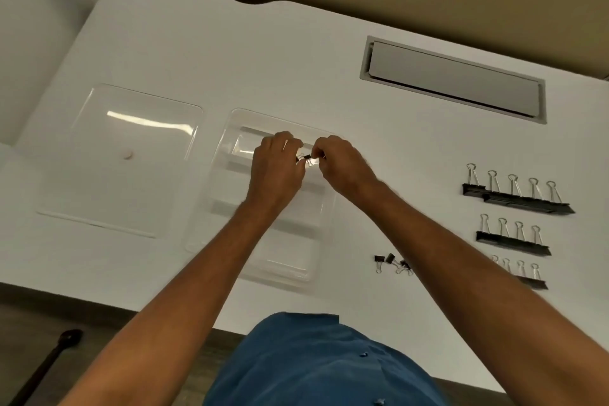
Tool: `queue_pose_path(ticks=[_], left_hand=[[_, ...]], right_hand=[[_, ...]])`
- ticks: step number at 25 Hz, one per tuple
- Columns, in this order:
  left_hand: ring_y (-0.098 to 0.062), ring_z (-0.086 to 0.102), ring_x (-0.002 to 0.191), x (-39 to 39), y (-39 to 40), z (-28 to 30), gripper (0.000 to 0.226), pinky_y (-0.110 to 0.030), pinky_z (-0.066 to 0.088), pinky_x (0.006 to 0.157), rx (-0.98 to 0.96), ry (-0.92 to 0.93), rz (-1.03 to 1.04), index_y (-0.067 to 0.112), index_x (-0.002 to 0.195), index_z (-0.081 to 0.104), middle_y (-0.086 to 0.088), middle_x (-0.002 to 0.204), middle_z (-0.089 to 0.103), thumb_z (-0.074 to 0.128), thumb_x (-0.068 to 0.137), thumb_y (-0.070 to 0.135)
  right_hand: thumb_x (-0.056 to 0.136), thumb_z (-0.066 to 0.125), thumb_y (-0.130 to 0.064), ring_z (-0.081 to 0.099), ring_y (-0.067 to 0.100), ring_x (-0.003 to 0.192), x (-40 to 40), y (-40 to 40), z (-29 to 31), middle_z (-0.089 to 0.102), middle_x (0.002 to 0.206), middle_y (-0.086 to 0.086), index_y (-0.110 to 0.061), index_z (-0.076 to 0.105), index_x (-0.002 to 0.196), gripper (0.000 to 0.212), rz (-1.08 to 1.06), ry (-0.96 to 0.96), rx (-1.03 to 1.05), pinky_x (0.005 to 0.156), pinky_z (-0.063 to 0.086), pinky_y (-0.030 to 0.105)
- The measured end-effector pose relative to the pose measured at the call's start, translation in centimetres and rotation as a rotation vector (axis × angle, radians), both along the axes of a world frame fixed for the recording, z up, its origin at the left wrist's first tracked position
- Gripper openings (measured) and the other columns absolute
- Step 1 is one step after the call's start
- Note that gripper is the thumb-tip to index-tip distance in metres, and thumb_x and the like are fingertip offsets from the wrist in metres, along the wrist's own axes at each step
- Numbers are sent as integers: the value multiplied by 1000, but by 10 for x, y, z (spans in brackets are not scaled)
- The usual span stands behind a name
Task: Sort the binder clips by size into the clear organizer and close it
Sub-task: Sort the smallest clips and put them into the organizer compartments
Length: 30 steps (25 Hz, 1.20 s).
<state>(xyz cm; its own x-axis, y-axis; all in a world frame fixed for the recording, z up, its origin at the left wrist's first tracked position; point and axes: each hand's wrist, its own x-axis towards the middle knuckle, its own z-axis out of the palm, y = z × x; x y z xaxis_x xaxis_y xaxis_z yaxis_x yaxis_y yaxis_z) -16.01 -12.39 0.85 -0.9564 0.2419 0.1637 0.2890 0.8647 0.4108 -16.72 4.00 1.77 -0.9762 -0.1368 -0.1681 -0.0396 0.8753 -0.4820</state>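
The clear organizer [230, 194] lies open in the middle of the white table, with compartments running front to back. Its clear lid [122, 155] lies flat to the left. My left hand [276, 168] and my right hand [342, 165] meet over the organizer's far compartments, both pinching a small black binder clip [305, 157] between the fingertips. To the right lie three rows of black clips: large ones [517, 194], medium ones [512, 239] and smaller ones [524, 275]. A few small loose clips [393, 262] lie by the organizer's front right corner.
A grey recessed cable hatch [454, 79] sits at the back right of the table. A small round pale spot [128, 154] shows on or under the lid. The table's front edge runs just before my blue shirt [316, 362]. A dark stick-like object [49, 362] lies on the floor at left.
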Motion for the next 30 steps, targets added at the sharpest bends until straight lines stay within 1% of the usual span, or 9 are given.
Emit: queue_pose_path(ticks=[2, 4, 10, 13, 16, 18, 22, 27, 30], left_hand=[[-30, 48, 128, 14, -8, -18, 42, -45, 39, 105, -59, -55, 36, 16, 126, 59, -10, 140, 53, 68, 89, 36], [-30, 41, 135, 22, -14, -31, 49, -46, 30, 112, -108, -97, 11, 17, 131, 55, -10, 148, 46, 62, 91, 45], [-27, 42, 135, 25, -18, -37, 52, -43, 24, 116, -153, -73, -12, 16, 134, 52, -10, 146, 48, 50, 96, 51], [-26, 43, 133, 26, -18, -36, 50, -43, 26, 116, -146, -57, -14, 16, 133, 53, -10, 144, 49, 49, 96, 50], [-28, 45, 131, 27, -18, -35, 47, -43, 28, 115, -107, -35, -18, 14, 130, 56, -11, 142, 51, 53, 95, 46], [-30, 44, 131, 27, -18, -33, 44, -44, 31, 114, -63, 7, -23, 13, 127, 58, -13, 142, 50, 57, 94, 41], [-30, 43, 131, 36, -8, -16, 35, -46, 32, 113, 33, 97, -2, 14, 123, 61, -11, 142, 50, 59, 93, 33], [-22, 50, 120, 85, 51, 20, 27, -35, 38, 99, 156, 88, -155, 18, 119, 64, -2, 131, 55, 58, 94, 25], [-17, 53, 103, 122, 85, 16, 23, -34, 49, 84, 229, -91, -372, 18, 118, 63, 1, 117, 57, 56, 96, 22]], right_hand=[[94, 55, -6, 57, 19, 82, -5, -9, -6, 60, 97, 1, -18, 64, 99, 16, 49, -26, 36, 72, 52, 36], [94, 56, -6, 58, 20, 84, -10, -15, -11, 60, 101, 1, -19, 63, 102, 17, 83, -52, 62, 74, 53, 37], [94, 56, -8, 60, 22, 87, -11, -21, -21, 59, 106, 3, -18, 63, 107, 18, 119, -57, 70, 77, 54, 40], [94, 57, -8, 60, 19, 88, -7, -13, -14, 59, 108, 1, -19, 64, 105, 18, 60, -32, -9, 76, 52, 35], [95, 53, -10, 60, 12, 89, 5, 2, 3, 58, 106, -4, -22, 65, 101, 18, -63, 67, -138, 76, 52, 29], [95, 54, -12, 61, 6, 89, 23, 15, 16, 58, 104, -8, -22, 66, 100, 17, -155, 134, -232, 76, 52, 20], [94, 58, -8, 62, 1, 91, 92, 54, 33, 60, 107, -8, -19, 67, 101, 16, -352, 210, -362, 70, 48, 10], [95, 57, -9, 62, -2, 92, 190, 118, 3, 59, 109, -9, -25, 66, 102, 19, -643, 116, -311, 74, 56, 24], [95, 60, -10, 59, 4, 96, 231, 138, -18, 54, 116, -8, -26, 62, 111, 22, -643, 62, -269, 80, 57, 27]])
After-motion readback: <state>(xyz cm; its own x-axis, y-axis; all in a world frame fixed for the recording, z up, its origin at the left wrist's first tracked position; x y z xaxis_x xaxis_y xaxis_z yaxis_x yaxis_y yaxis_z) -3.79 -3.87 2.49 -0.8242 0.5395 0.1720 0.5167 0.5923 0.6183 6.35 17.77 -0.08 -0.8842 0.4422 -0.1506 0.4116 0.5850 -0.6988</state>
